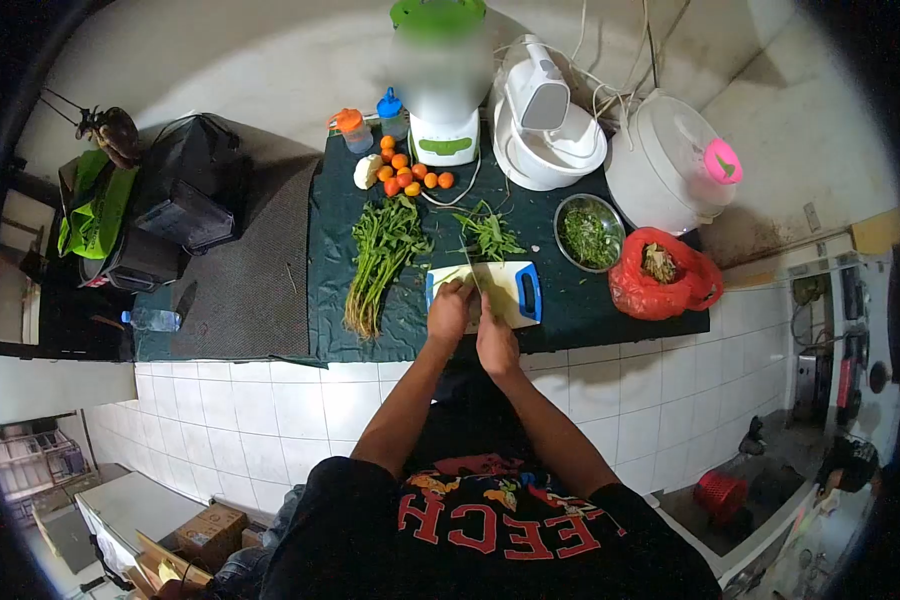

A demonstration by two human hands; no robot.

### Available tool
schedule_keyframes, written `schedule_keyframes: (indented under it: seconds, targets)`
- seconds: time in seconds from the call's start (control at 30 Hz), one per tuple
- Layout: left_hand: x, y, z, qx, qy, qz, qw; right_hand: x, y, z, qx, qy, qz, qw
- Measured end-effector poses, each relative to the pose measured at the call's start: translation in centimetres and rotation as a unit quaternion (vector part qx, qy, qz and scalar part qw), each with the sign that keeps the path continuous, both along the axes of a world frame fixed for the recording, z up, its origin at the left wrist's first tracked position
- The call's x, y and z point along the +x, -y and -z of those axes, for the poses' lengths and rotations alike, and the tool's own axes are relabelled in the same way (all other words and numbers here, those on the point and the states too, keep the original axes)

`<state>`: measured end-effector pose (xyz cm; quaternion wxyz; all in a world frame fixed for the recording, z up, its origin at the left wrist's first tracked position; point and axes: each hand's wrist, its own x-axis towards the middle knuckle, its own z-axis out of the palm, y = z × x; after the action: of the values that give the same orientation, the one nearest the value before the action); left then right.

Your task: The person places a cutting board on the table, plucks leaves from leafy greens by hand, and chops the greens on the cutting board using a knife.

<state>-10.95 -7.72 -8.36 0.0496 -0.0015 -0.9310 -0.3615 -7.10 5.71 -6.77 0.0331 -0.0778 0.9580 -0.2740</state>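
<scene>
My right hand is closed around the handle of a knife, its blade pointing away from me over a white cutting board with a blue handle. On the board's left half, my left hand is curled beside the blade, with thin green stems at its fingertips. Just beyond the board lies a loose pile of leafy greens. A larger bundle of leafy greens with roots rests to the left. Cut greens fill a metal bowl on the right.
Several orange-red tomatoes and a cauliflower piece sit at the back. Behind them stand a white-green blender, a stand mixer and a large white container. A red plastic bag lies by the right edge.
</scene>
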Motion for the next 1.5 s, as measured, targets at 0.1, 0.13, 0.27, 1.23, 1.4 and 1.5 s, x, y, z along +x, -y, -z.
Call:
schedule_keyframes:
  seconds: [0.1,0.13,0.27,1.23,1.4,1.5]
  targets:
    - [0.7,0.5,0.1,0.006,-0.021,0.008,1.0,-0.1,-0.5,0.0,-0.043,-0.006,0.001,0.999]
    - [0.8,0.7,0.3,0.007,-0.019,0.008,1.0,0.2,-0.7,-0.1,-0.042,-0.005,0.001,0.999]
    - [1.4,1.1,-0.2,-0.027,-0.028,0.025,0.999,1.6,-1.0,-2.2,0.013,0.058,0.0,0.998]
    - [0.0,0.8,-0.9,-0.079,0.017,0.052,0.995,0.3,-1.6,-1.5,0.067,0.116,-0.027,0.991]
    - [-0.1,0.8,-0.9,-0.091,-0.015,0.061,0.994,2.4,-2.2,0.3,0.037,0.056,-0.038,0.997]
    - [0.1,0.8,-1.1,-0.081,0.011,0.055,0.995,2.2,-1.9,0.8,0.026,0.024,-0.026,0.999]
